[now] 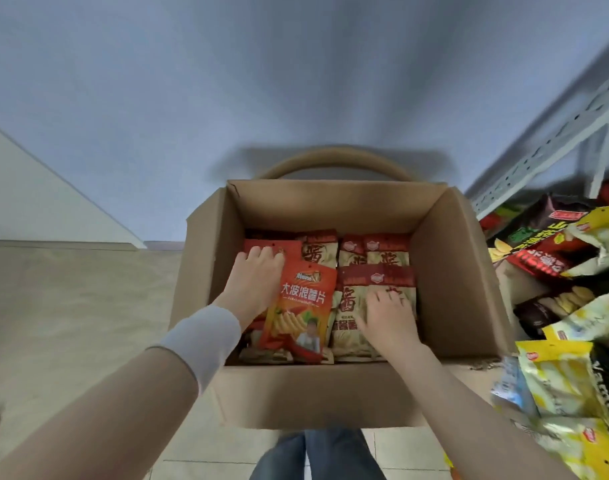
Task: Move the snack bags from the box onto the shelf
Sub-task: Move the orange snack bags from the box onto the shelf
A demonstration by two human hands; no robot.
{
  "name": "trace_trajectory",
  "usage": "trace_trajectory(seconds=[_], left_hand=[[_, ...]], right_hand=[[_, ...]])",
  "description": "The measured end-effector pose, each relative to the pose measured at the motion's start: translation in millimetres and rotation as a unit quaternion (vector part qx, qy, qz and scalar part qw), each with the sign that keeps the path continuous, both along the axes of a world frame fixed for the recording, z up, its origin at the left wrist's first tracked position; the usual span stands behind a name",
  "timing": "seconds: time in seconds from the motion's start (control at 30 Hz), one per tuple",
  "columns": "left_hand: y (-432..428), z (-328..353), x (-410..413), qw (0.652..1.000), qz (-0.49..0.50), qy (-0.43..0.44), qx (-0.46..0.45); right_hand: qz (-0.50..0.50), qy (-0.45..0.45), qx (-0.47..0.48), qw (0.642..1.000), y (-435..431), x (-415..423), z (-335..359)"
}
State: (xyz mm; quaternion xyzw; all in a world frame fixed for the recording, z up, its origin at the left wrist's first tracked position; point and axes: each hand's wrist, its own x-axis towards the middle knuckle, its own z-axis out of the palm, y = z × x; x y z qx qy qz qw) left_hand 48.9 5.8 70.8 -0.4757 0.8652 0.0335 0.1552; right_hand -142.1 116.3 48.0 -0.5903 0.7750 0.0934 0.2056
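Observation:
An open cardboard box (452,271) stands in front of me, filled with snack bags. My left hand (256,278) reaches into its left side, fingers lying flat on a red bag (289,249). A tilted orange-red chip bag (301,306) overlaps the thumb side of that hand and hides the thumb. My right hand (388,318) rests with spread, slightly bent fingers on a beige bag with a red top (351,299). More beige bags (382,256) lie behind it. The white metal shelf (545,140) stands to the right, with snack bags on it.
The box sits on a chair with a curved tan backrest (330,157). Yellow, black and red snack bags (559,379) are piled on the shelf close to the box's right wall. A blue-grey wall is behind; tiled floor and my legs (317,455) are below.

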Motion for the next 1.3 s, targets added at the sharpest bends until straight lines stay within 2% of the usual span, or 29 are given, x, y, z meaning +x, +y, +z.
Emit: trace_trajectory(seconds=[0.13,0.23,0.33,0.5,0.6,0.67,0.77,0.87,1.0,1.03,1.17,1.23,1.3], left_hand=[[-12.4,-61.4,14.5,0.992,0.098,0.012,0.081],[-15.9,-102.1,22.4,0.965,0.207,0.04,0.154],[-24.6,-138.9,22.2,0.908,0.347,0.096,0.215],[-50.9,-202.5,12.0,0.774,0.538,0.213,0.259],[-61.3,-229.5,-0.3,0.733,0.591,0.233,0.244],[-64.3,-238.8,-6.8,0.728,0.611,0.221,0.217],[-66.2,-241.9,-11.9,0.74,0.62,0.188,0.182],[-70.1,-240.9,-10.1,0.732,0.631,0.2,0.162],[-74.2,-244.3,-0.2,0.75,0.586,0.232,0.201],[-75.1,-243.0,1.7,0.744,0.578,0.253,0.221],[-80.3,-236.7,1.6,0.677,0.595,0.323,0.288],[-83.4,-237.2,1.2,0.675,0.583,0.33,0.311],[-85.7,-238.5,1.2,0.683,0.57,0.329,0.317]], right_hand=[[-0.018,-0.049,0.07,0.996,-22.3,7.1,-69.9],[-0.046,-0.082,0.134,0.987,-32.6,21.4,-109.0],[-0.125,-0.124,0.184,0.967,-38.9,37.9,-143.8],[-0.306,-0.197,0.215,0.906,-51.0,61.4,-201.5],[-0.356,-0.181,0.215,0.891,-58.3,72.3,-222.5],[-0.395,-0.183,0.217,0.874,-61.4,72.9,-228.0],[-0.465,-0.223,0.224,0.827,-63.0,61.7,-228.8],[-0.45,-0.27,0.255,0.812,-62.2,49.6,-220.7],[-0.426,-0.347,0.245,0.799,-56.8,31.5,-208.9],[-0.432,-0.37,0.234,0.789,-54.9,25.8,-204.9],[-0.461,-0.447,0.192,0.742,-47.1,-0.3,-190.3],[-0.46,-0.465,0.19,0.732,-46.2,-10.6,-190.2],[-0.445,-0.461,0.2,0.741,-47.6,-15.1,-194.6]])
